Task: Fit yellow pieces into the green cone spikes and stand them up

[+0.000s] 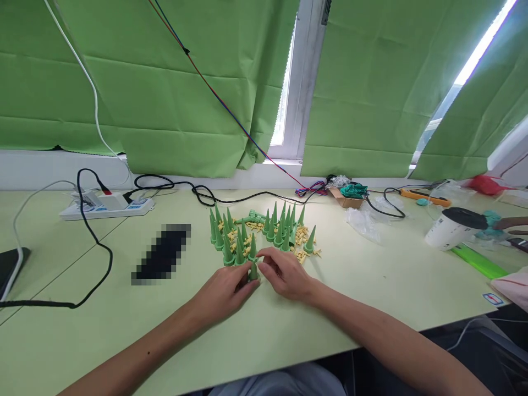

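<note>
Green cones (282, 226) with round bases stand in a cluster on the pale table (330, 330), with small yellow pieces (304, 237) scattered among them. At the near edge of the cluster, my left hand (226, 290) has its thumb and fingers closed around a green cone piece (253, 271). My right hand (284, 272) is beside it, fingers bent toward the same piece; whether its fingertips pinch anything is too small to tell. Further green parts (253, 216) lie at the back of the cluster.
A blurred dark object (163, 256) lies left of the cones. Behind it are a power strip (108, 209) and black cables. On the right are a small box (346, 199), plastic bags, a white cup (451, 228) and another person's hand (511, 223).
</note>
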{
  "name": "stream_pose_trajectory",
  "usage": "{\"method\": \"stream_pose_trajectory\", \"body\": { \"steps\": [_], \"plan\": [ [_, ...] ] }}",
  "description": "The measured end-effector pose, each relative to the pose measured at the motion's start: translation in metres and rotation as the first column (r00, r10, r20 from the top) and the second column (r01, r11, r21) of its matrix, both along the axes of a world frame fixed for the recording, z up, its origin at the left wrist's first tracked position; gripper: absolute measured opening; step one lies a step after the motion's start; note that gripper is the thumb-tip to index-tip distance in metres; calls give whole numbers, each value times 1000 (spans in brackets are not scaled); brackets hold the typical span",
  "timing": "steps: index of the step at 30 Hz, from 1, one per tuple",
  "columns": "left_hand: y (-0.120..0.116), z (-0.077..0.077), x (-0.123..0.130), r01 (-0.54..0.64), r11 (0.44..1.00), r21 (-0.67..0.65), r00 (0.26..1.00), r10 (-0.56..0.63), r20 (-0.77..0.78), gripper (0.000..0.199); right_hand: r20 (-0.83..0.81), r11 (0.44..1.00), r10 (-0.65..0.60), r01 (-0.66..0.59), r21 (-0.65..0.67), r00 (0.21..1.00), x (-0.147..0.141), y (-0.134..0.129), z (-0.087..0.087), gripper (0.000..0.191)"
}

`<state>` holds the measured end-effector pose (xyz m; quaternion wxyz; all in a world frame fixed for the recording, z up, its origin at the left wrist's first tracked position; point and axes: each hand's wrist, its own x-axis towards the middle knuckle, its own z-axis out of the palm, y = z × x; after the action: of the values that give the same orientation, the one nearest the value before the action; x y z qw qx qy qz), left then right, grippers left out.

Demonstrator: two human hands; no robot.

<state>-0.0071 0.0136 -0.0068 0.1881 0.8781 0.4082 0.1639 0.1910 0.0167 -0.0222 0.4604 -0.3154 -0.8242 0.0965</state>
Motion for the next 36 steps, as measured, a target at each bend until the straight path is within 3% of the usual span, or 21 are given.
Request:
{"method": "stream_pose_trajectory", "body": {
  "steps": [8,17,21,29,36],
  "plan": [
    [3,-1,-1,-25,998,-63,999,28,40,29,292,979,-189,204,-21,938,4,6,0,30],
    [4,0,-2,2,996,-85,1000,0,20,28,664,909,-325,417,22,673,8,3,20,31],
    [3,1,-2,10,998,-69,1000,-10,-5,28,734,846,-351,532,-17,582,11,6,25,32],
    [4,-2,-1,16,1000,-19,1000,-16,-3,28,824,670,-329,729,-140,461,17,8,28,34],
    [4,-3,-2,14,1000,-6,1000,-14,-1,29,844,615,-317,771,-164,432,27,14,32,33]
  ]
}}
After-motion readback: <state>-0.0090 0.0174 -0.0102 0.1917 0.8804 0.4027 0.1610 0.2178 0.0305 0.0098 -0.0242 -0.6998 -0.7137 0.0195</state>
